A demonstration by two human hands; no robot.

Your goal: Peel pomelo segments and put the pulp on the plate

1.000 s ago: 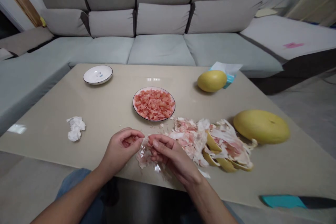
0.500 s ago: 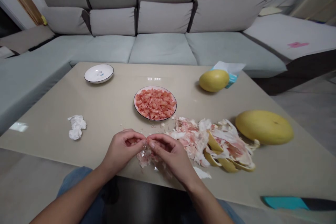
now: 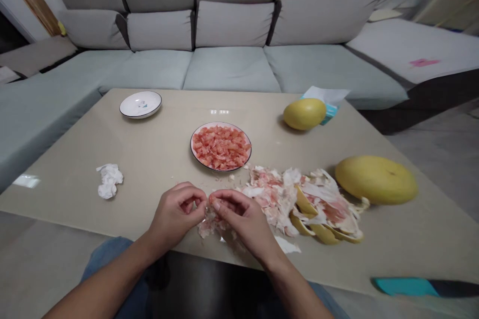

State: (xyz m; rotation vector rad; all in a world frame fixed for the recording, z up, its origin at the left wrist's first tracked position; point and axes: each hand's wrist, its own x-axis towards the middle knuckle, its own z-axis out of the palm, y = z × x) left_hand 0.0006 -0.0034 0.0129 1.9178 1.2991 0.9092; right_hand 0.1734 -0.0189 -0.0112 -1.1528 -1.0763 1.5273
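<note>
My left hand [image 3: 180,213] and my right hand [image 3: 239,217] meet almost tip to tip above the table's near edge. Between my right thumb and fingers shows a small reddish piece of pomelo flesh [image 3: 212,199]. The left fingers are pinched together; what they hold, if anything, is too small to make out. Under my hands lie pinkish membrane scraps [image 3: 207,229]. Just beyond stands a round, dark-rimmed plate [image 3: 193,155] heaped with red pomelo pieces [image 3: 221,147]. A pile of torn membranes [image 3: 275,204] and yellow-green peel [image 3: 325,234] spreads to the right of my hands.
Whole yellow pomelos [image 3: 376,179] sit at the right, one by a blue tissue pack [image 3: 329,113]. A turquoise and black knife [image 3: 407,286] lies at the near right edge. Crumpled tissue [image 3: 110,181] and a white plate [image 3: 130,104] are at the left. A sofa [image 3: 232,67] stands behind.
My fingertips have drawn slightly apart, the left hand shifting a little to the left. The plates, fruit and peel stay in place.
</note>
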